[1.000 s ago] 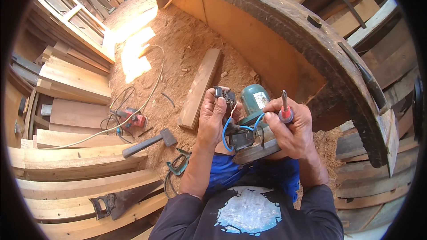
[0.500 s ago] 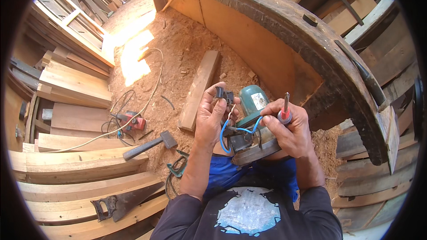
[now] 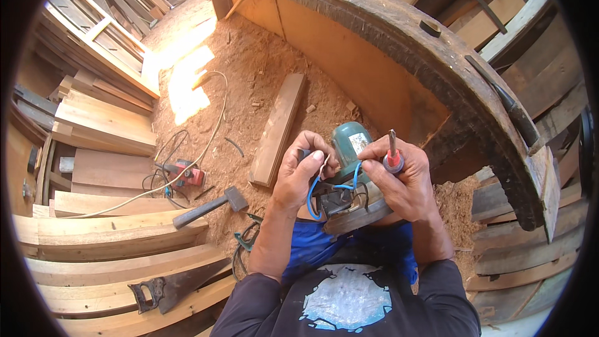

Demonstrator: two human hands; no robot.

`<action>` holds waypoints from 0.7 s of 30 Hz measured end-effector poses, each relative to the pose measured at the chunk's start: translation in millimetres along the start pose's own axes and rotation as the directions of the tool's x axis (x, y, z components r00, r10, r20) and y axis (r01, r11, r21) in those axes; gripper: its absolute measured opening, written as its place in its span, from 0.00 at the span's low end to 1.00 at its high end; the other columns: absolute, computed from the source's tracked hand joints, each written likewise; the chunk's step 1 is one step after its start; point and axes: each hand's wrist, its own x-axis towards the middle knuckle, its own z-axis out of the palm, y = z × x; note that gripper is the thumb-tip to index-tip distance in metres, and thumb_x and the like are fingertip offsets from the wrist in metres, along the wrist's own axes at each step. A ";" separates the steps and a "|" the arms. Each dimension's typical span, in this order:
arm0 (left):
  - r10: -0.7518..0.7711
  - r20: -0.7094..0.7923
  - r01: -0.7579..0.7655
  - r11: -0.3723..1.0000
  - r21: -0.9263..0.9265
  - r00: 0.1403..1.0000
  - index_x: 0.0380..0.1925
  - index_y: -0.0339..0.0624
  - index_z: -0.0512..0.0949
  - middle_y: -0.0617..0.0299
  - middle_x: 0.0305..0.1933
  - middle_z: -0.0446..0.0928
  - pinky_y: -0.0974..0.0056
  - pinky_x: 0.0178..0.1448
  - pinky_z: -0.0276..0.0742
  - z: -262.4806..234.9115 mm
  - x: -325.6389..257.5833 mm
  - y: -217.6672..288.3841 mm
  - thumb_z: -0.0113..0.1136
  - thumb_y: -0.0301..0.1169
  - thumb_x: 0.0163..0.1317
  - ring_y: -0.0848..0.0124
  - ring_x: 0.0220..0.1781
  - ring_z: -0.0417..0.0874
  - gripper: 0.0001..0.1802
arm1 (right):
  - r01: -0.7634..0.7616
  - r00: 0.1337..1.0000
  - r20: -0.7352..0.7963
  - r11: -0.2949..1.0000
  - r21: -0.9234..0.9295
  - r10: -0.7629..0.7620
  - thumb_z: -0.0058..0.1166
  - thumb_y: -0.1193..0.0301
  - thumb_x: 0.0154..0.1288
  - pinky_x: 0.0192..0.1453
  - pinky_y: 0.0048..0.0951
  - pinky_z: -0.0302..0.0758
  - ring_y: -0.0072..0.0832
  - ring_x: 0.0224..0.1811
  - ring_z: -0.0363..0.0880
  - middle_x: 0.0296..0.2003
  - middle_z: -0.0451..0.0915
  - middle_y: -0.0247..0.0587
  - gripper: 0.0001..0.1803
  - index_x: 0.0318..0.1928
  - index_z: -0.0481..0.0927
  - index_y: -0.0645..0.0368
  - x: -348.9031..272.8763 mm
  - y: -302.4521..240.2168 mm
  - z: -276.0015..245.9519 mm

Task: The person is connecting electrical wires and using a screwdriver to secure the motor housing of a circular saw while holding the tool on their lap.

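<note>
My left hand (image 3: 298, 178) is closed on a small black switch-like part (image 3: 302, 154), mostly hidden by the fingers. A thin pale wire (image 3: 324, 165) shows at its fingertips. In my right hand (image 3: 405, 181) a red-handled screwdriver (image 3: 393, 160) is held with its tip pointing up. The thumb and forefinger of that hand also pinch the end of a blue wire (image 3: 312, 203), which loops across to the left hand's side. Below both hands, a power tool with a green motor housing (image 3: 350, 140) rests over my lap, its dark inner parts exposed.
A wooden beam (image 3: 277, 131) lies on the sawdust ahead. To the left are a hammer (image 3: 215, 206), a red corded tool (image 3: 186, 173) and a handsaw (image 3: 178, 287) on stacked boards (image 3: 106, 228). A heavy workbench (image 3: 374, 19) curves along the right, with tools on top.
My left fingers have folded further over the black part, hiding more of it. The right hand has shifted slightly left and up, still with the screwdriver and blue wire.
</note>
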 end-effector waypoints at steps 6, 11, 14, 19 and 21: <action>-0.084 -0.101 0.071 0.990 -0.125 0.991 0.49 0.39 0.72 0.49 0.40 0.82 0.67 0.43 0.82 7.8 4.0 6.2 0.51 0.38 0.77 0.70 0.35 0.82 0.13 | -0.077 0.997 0.005 0.997 0.025 0.077 0.61 0.81 0.68 0.46 0.25 0.76 0.19 0.39 0.80 0.36 0.84 0.36 0.04 0.42 0.85 0.66 0.0 -5.4 -2.1; -0.007 -0.138 -0.007 0.995 -0.097 0.990 0.50 0.43 0.71 0.52 0.43 0.83 0.70 0.41 0.80 11.6 6.1 2.7 0.46 0.43 0.82 0.74 0.35 0.80 0.15 | -0.112 0.994 0.018 0.993 0.020 0.112 0.61 0.81 0.68 0.46 0.25 0.77 0.19 0.39 0.81 0.36 0.85 0.37 0.05 0.42 0.85 0.66 -1.8 -6.3 -3.8; 0.003 -0.141 -0.018 0.995 -0.101 0.990 0.48 0.44 0.73 0.55 0.42 0.82 0.70 0.41 0.78 11.6 9.4 4.0 0.47 0.41 0.82 0.75 0.35 0.79 0.13 | -0.083 0.997 -0.006 0.996 0.013 0.083 0.61 0.80 0.68 0.42 0.25 0.76 0.17 0.36 0.79 0.33 0.83 0.36 0.05 0.42 0.85 0.66 -2.9 -5.0 -2.5; -0.033 -0.030 0.038 0.981 0.189 0.999 0.40 0.42 0.78 0.63 0.34 0.78 0.71 0.39 0.73 13.7 12.0 18.2 0.54 0.41 0.79 0.78 0.33 0.76 0.14 | -0.085 0.996 -0.038 0.996 -0.011 0.085 0.61 0.79 0.67 0.39 0.27 0.76 0.19 0.34 0.80 0.31 0.83 0.38 0.05 0.42 0.86 0.66 -4.3 1.1 -3.8; -0.061 0.020 0.052 0.947 0.316 0.998 0.38 0.38 0.82 0.69 0.29 0.76 0.74 0.37 0.68 24.3 13.2 24.9 0.60 0.44 0.76 0.81 0.31 0.75 0.18 | 0.010 0.999 -0.031 0.999 -0.044 -0.011 0.62 0.79 0.67 0.41 0.29 0.78 0.24 0.35 0.83 0.34 0.86 0.42 0.05 0.43 0.86 0.65 -4.6 2.0 -5.5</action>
